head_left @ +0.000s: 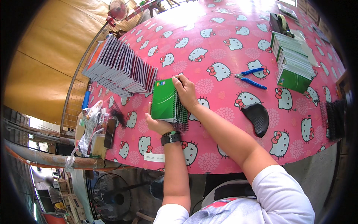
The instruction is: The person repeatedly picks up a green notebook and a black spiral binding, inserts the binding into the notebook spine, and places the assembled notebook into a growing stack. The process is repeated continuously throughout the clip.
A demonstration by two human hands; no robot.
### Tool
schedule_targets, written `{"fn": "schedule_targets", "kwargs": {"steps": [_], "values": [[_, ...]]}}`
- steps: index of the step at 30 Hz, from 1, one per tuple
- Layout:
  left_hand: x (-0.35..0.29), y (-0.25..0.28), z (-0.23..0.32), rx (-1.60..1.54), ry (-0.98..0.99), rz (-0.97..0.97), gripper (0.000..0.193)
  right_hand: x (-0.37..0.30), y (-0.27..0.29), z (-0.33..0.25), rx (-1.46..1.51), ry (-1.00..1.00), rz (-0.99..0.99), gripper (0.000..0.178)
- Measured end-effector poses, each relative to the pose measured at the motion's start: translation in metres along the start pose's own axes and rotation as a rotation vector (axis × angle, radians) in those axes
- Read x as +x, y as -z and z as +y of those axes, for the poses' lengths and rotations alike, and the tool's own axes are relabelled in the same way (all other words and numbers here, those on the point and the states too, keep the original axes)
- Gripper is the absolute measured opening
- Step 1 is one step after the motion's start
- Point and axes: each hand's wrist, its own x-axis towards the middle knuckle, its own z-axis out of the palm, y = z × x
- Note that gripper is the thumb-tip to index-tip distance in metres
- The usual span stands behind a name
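Between my two hands, a small stack of green spiral notebooks (163,101) stands on the pink table, its black coil bindings on the right side. My left hand (159,124), with a black watch on the wrist, is closed around the stack's near left corner. At the far right corner, my right hand (185,91) grips the stack by its coil side, the thumb over the top cover. Just left of it rises a long row of spiral notebooks (121,69) with an orange cover at its far end. Blue-handled cutters (253,78) lie to the right.
Another row of green notebooks (292,63) stands at the right, before a tape dispenser (280,25). A black curved object (256,118) lies right of my forearm. Black coils (331,119) are at the right edge. A box with plastic (93,130) sits left; a paper strip (153,157) lies near.
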Motion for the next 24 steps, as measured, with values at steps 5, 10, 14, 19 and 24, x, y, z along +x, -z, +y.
{"fn": "schedule_targets", "kwargs": {"steps": [5,10,14,19,24], "values": [[0.015,0.023,0.003,-0.165,0.224,-0.221,0.067,0.005,-0.001,0.013,-0.06,0.128,0.174,0.051],[0.023,0.023,0.03,-0.096,0.423,-0.281,0.081,-0.025,0.011,0.001,-0.108,-0.028,0.078,0.081],[0.024,0.036,0.026,-0.02,0.469,-0.48,0.085,-0.05,0.001,-0.006,-0.122,-0.091,-0.053,0.1],[0.016,0.025,0.025,0.066,0.432,-0.453,0.074,-0.05,0.0,-0.002,-0.085,-0.079,-0.045,0.102],[0.02,0.027,0.019,-0.009,0.427,-0.41,0.061,-0.051,-0.002,-0.004,-0.105,-0.07,-0.048,0.097]]}}
